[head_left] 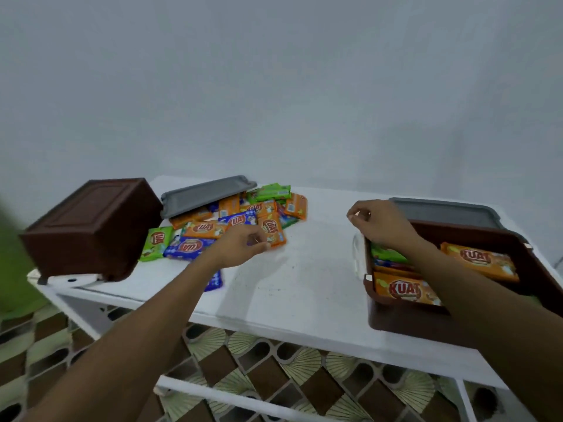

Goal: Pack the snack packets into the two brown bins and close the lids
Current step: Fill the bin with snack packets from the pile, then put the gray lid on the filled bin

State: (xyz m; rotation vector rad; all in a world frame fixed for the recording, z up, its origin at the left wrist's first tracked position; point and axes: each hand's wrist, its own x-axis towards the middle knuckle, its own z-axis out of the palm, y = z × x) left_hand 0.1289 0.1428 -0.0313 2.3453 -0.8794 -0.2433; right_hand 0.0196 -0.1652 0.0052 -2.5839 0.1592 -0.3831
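A heap of orange, blue and green snack packets [231,220] lies on the white table [292,281] at the back left. My left hand [240,245] reaches into the heap, its fingers pinching the edge of an orange packet [272,228]. The left brown bin [91,229] lies tipped on its side, its base facing me. The right brown bin [405,318] stands upright at the right edge with several packets inside. My right hand [377,223] hovers over its far left corner, fingers curled and holding nothing.
One grey lid [204,194] rests tilted on the packet heap beside the tipped bin. A second grey lid [444,211] lies flat behind the right bin. A pale wall rises behind the table. Patterned floor tiles [274,379] show below it.
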